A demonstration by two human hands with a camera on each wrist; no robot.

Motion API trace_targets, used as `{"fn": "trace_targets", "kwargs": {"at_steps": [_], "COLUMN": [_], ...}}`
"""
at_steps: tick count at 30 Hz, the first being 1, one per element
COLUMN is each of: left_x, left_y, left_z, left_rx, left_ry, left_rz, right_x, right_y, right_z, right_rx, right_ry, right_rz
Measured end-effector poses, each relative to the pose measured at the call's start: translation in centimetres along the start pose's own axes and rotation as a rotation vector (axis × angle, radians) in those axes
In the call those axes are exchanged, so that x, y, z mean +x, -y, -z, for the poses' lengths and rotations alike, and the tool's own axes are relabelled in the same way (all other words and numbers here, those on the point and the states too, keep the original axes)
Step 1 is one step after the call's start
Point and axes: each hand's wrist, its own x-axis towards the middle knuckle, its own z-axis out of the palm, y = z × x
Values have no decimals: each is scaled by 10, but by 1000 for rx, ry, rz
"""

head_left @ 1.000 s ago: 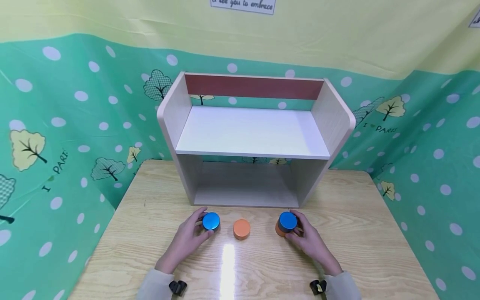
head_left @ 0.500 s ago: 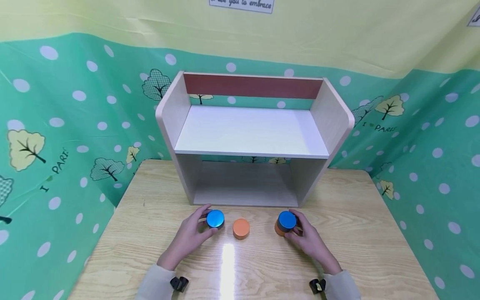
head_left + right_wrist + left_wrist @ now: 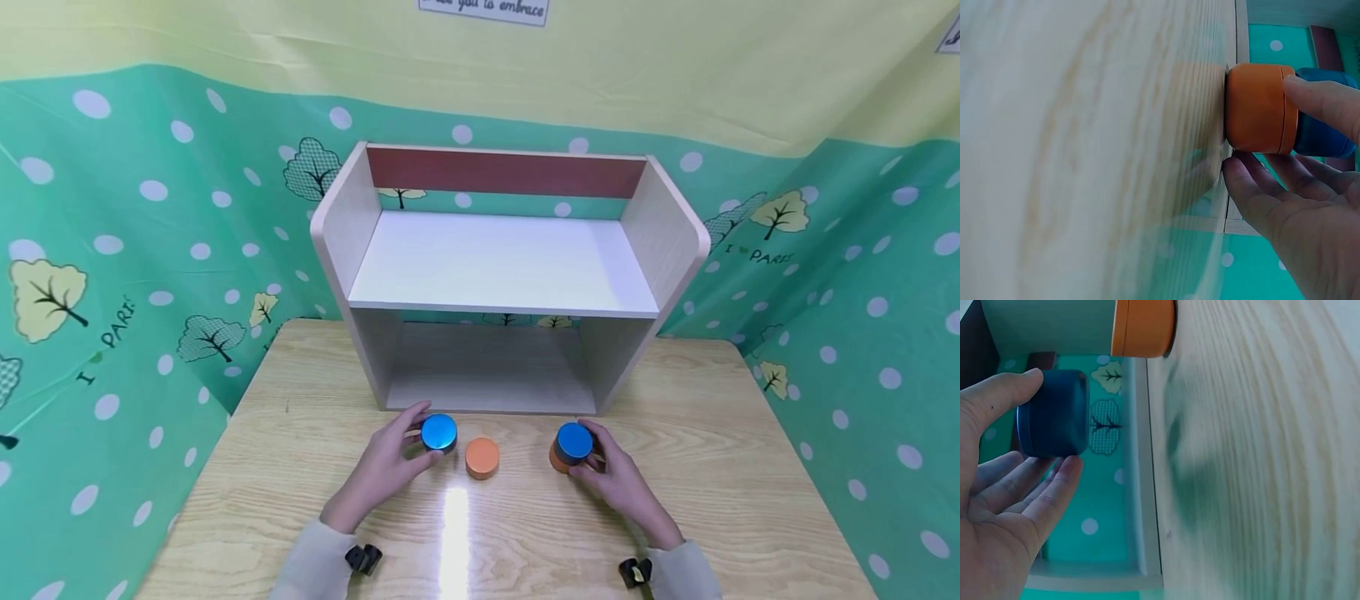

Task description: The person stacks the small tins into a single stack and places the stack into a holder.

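Note:
In the left wrist view, my left hand (image 3: 1007, 481) holds a small round blue tin (image 3: 1057, 415) between thumb and fingertips, raised off the table. From the head view, that blue tin (image 3: 438, 432) is just left of and behind an orange tin (image 3: 482, 458) standing on the table. On the right, a second blue tin (image 3: 1322, 112) sits on top of another orange tin (image 3: 1257, 109). My right hand (image 3: 618, 475) grips this stack from its right side. Its thumb lies at the orange tin's lid seam, and the lowest fingertip is close to the tabletop.
A pale two-tier shelf unit (image 3: 502, 310) with a dark red back strip stands just behind the tins. Wooden table (image 3: 712, 467) extends to both sides. A green and yellow printed curtain (image 3: 157, 250) hangs behind and at the sides.
My left hand has carried its blue tin to the right and slightly forward, closer to the middle orange tin. The right hand and its stack have stayed in place.

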Motion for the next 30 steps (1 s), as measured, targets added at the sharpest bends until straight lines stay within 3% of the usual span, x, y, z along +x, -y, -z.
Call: {"fn": "trace_targets", "kwargs": {"at_steps": [9, 20, 30], "left_x": [8, 17, 28], "left_y": [-7, -17, -27], "left_z": [-3, -7, -17], "left_rx": [-31, -1, -18], "left_ry": [32, 60, 111], "left_rz": [-25, -41, -100], "right_x": [-1, -1, -1], "right_y": [-1, 1, 0], "right_z": [0, 1, 1], "right_rx": [-4, -22, -32], "right_ry": [5, 8, -8], "right_rz": [15, -6, 11]}}
